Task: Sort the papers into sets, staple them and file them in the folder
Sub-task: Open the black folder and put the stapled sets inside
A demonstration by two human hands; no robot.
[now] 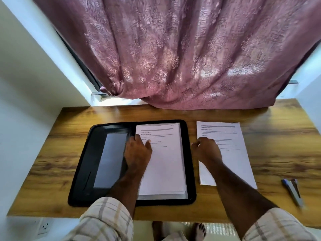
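A black zip folder [81,171] lies open on the wooden desk. Its right half holds a stack of printed papers [165,167]. My left hand [138,150] rests flat on the left part of that stack, near the folder's spine. A second set of printed papers [232,150] lies on the desk to the right of the folder. My right hand [206,150] hovers with loosely curled fingers over that set's left edge and holds nothing. A blue and silver stapler [293,190] lies near the desk's right front.
The wooden desk [278,153] runs between white walls. A mauve curtain [173,58] hangs over the desk's back edge. A wall socket [44,226] sits below the desk at the left. Bare feet show under the desk's front edge.
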